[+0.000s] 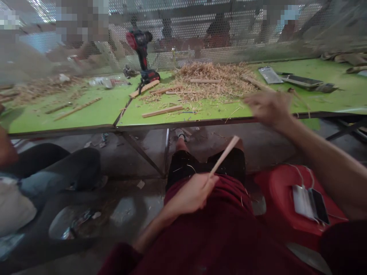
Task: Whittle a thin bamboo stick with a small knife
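My left hand (195,193) is closed around the lower end of a slim wooden stick (226,154), in front of my body and above my lap. The stick tilts up and to the right, its far end free. My right hand (269,109) is over the front edge of the green table (212,116), blurred by motion, so I cannot tell whether its fingers grip anything. Just behind it lies a wooden piece (255,82), partly covered by the hand. A heap of wood shavings (218,74) spreads beyond, with a short squared stick (162,111) at the near edge.
A cordless drill (142,57) stands at the back, beside a clear plastic bottle (110,81). A dark flat tool (302,81) and a small packet (270,74) lie right. A red stool (282,191) holds a phone (319,206). Another person's leg (71,168) is at left.
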Tool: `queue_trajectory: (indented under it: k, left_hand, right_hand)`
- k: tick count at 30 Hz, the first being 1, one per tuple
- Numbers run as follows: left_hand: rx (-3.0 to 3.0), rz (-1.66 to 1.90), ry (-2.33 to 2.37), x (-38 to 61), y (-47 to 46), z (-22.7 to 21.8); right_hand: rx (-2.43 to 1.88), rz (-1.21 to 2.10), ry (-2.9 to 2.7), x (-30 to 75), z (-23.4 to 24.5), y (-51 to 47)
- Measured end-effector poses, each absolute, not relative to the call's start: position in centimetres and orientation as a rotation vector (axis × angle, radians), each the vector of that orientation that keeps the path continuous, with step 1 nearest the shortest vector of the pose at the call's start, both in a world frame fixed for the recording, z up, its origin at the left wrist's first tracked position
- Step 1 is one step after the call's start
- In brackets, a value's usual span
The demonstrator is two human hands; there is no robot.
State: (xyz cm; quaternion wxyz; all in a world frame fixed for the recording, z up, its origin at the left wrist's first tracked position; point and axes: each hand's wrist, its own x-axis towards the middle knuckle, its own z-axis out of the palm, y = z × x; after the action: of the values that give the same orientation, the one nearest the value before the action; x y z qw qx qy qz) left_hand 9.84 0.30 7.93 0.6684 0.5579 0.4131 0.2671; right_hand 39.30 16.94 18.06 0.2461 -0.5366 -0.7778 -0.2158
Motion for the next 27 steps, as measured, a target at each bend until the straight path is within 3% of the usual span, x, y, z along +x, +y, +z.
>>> queue_trajectory:
  k: [2, 5, 9, 12, 27]
  left_hand:
    - [1.219, 0.622, 0.908, 9.9, -0.1, 7.7]
    - [1.131, 0.770, 0.874, 10.0, 0.2, 8.0]
    - [1.123, 0.764, 0.768, 10.6, 0.9, 8.8]
    - [1.079, 0.717, 0.756, 11.2, 1.2, 8.9]
    - [1.079, 0.870, 0.671, 9.8, 1.6, 7.4]
  right_hand:
    - [-1.373, -0.467, -1.818, 41.4, 19.5, 17.4]
    - [-1.215, -0.033, -1.624, 41.1, 19.8, 15.2]
    - [-1.094, 1.028, -1.464, 35.1, 16.2, 9.7]
    - [-0.959, 1.427, -1.341, 30.5, 13.6, 7.6]
    - [-0.944, 1.363, -1.068, 30.5, 12.3, 10.2]
